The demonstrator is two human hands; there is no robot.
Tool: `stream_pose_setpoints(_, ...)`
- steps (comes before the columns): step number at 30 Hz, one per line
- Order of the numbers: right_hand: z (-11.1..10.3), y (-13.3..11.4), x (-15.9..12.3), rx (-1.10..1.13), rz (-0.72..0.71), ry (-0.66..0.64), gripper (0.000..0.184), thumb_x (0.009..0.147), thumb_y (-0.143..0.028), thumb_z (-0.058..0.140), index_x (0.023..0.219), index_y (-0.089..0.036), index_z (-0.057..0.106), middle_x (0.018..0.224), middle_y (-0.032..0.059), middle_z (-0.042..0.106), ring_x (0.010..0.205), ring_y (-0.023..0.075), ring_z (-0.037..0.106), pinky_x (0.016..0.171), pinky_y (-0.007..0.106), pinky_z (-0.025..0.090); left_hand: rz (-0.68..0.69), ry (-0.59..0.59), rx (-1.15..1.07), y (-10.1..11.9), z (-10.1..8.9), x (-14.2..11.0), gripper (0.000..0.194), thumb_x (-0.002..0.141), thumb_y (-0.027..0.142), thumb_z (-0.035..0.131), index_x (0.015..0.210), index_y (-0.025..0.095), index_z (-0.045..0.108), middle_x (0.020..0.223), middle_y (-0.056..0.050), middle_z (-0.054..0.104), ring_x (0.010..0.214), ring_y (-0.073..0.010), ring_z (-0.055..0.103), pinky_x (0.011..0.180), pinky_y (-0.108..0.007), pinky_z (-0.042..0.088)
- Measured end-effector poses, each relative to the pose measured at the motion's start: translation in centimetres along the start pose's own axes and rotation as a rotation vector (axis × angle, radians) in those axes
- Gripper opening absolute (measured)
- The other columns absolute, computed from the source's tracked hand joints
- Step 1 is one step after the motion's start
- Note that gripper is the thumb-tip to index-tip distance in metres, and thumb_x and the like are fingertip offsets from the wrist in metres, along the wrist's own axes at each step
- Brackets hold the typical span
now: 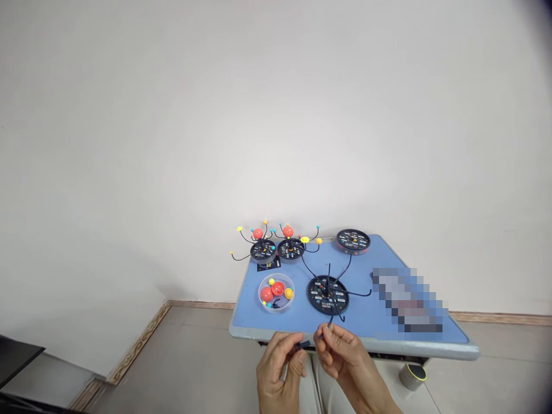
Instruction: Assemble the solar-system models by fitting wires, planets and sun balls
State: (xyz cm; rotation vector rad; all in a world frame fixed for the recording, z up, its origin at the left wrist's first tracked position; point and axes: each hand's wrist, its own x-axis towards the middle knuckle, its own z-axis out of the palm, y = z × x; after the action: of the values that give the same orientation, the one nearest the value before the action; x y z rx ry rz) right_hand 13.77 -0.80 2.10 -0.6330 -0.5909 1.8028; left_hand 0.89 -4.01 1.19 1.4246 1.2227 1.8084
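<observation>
Fingers of the left hand point(279, 368) close on a small dark piece point(304, 345) that lies crosswise, pointing toward the right hand point(342, 353). Its fingertips point(319, 339) pinch together on a thin black rod point(330, 323), which angles up and away toward a black disc point(321, 305) bristling with wires. That disc sits on the blue table point(245, 316), just ahead of the right hand, nearer it than the left.

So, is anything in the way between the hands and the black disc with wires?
Nothing visible is: past the table's grey edge, only blue tabletop separates the black disc from the left hand and right hand.
</observation>
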Motion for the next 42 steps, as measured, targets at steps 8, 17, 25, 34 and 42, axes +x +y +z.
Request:
stream_pose_setpoints(8,0.0,-0.3,-0.7,-0.408,-0.248,0.141,0.035,0.07,-0.054,0.081,0.067,-0.02,0.072,0.067,0.0009,0.061,0.07,0.0177,0.055,0.069,0.027,0.046,-0.03,-0.031,0.14,-0.6,-1.0,0.2,0.02,0.087,0.038,0.068,0.095,0.024,0.079,0.081,-0.004,0.072,0.07,-0.0164,0.065,0.07,-0.026,0.056)
stream_pose_setpoints(17,-0.8,-0.2,-1.0,-0.61,-0.416,0.097,0.022,0.08,-0.045,0.072,0.072,-0.024,0.072,0.081,0.0022,0.065,0.084,0.022,0.059,0.079,0.028,0.048,-0.043,-0.034,0.082,-0.5,-0.8,0.3,0.017,0.086,0.034,0.069,0.094,0.024,0.079,0.07,-0.001,0.068,0.062,-0.0129,0.062,0.061,-0.021,0.053)
stream_pose_setpoints(25,-0.7,-0.5,-1.3,-0.635,-0.429,0.105,0.022,0.081,-0.045,0.071,0.074,-0.024,0.073,0.08,0.0016,0.065,0.082,0.0212,0.059,0.076,0.026,0.048,-0.046,0.029,0.073,0.6,-0.1,0.0,0.019,0.084,0.039,0.071,0.091,0.024,0.08,0.069,-0.001,0.068,0.061,-0.0133,0.061,0.06,-0.021,0.052)
stream_pose_setpoints(34,-1.1,-0.7,-0.9,-0.561,-0.366,0.179,0.026,0.077,-0.049,0.074,0.072,-0.023,0.073,0.078,0.0018,0.065,0.08,0.0217,0.056,0.076,0.028,0.046,-0.114,0.073,-0.005,1.1,1.3,0.4,0.022,0.078,0.045,0.076,0.088,0.026,0.081,0.07,0.0,0.068,0.06,-0.0126,0.061,0.059,-0.02,0.052)
stream_pose_setpoints(42,-0.8,-1.3,-0.9,-0.406,-0.28,0.175,0.034,0.073,-0.053,0.075,0.066,-0.021,0.072,0.076,0.004,0.065,0.081,0.0229,0.056,0.079,0.031,0.045,-0.107,0.103,-0.01,1.4,1.7,0.9,0.026,0.075,0.046,0.078,0.087,0.024,0.081,0.076,-0.002,0.071,0.06,-0.0128,0.062,0.059,-0.02,0.054)
